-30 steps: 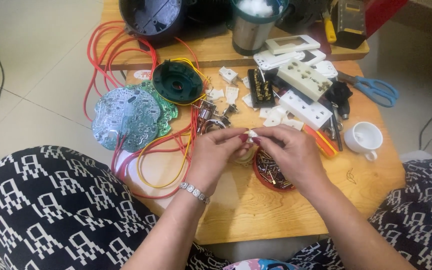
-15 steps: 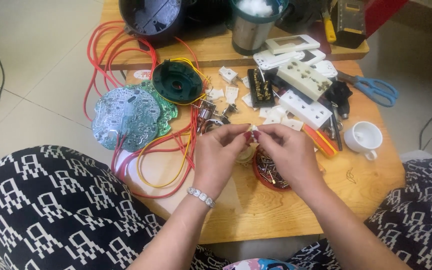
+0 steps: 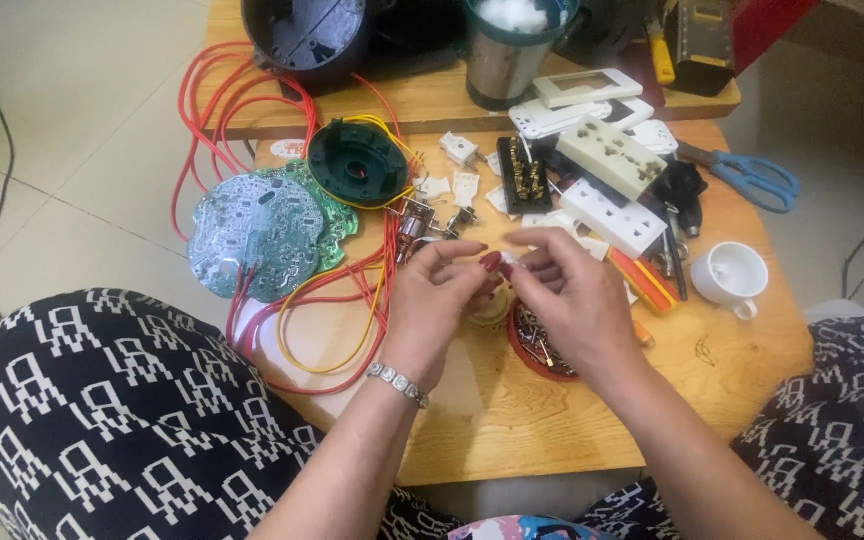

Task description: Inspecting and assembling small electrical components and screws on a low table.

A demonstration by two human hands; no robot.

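Small white part [image 3: 508,258] pinched between fingertips of left hand [image 3: 437,305] and right hand [image 3: 572,295], both half-curled. Best kept low over red lid of screws [image 3: 532,345], grip firm.

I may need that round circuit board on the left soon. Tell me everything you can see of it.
The round circuit board lies flat at the left edge of the wooden table, partly overhanging it. It looks like two stacked discs: a pale silvery-blue one with traces and solder points on top, and a green one showing behind at the right. Red wires run from its lower edge. The dark green round housing sits just above it. Neither hand touches it.
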